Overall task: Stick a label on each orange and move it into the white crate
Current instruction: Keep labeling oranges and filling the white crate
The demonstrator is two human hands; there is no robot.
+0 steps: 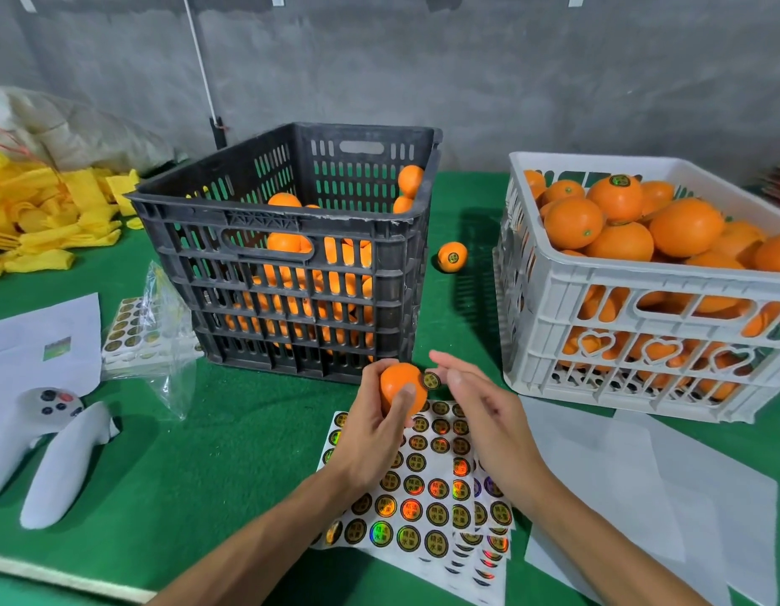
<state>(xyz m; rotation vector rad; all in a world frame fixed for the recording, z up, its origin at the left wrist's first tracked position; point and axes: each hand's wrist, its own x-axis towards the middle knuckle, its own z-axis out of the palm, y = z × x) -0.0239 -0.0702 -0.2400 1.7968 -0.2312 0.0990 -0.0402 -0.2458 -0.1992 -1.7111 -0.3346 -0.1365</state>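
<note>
Nearest lies the label sheet on the green surface, rows of round foil stickers, some gaps where labels are gone. Just above the sheet, the left hand holds an orange, fingers curled behind it and the thumb pressed across its front. Just right of the orange, the right hand pinches a label at its fingertips, close to the peel but seemingly not yet stuck down.

The orange looks firm, round and light enough for one hand; its waxy, dimpled skin may be slightly slippery, so a cupped hold round its middle suits it, leaving one bare patch facing the label. The label is thin and limp, and will likely curl or stick to skin; holding it by the very edge seems wise.

Beyond the orange stands the black crate, part full. Right of it, one labelled orange sits loose. Farther right, the white crate is heaped nearly to the rim.
</note>
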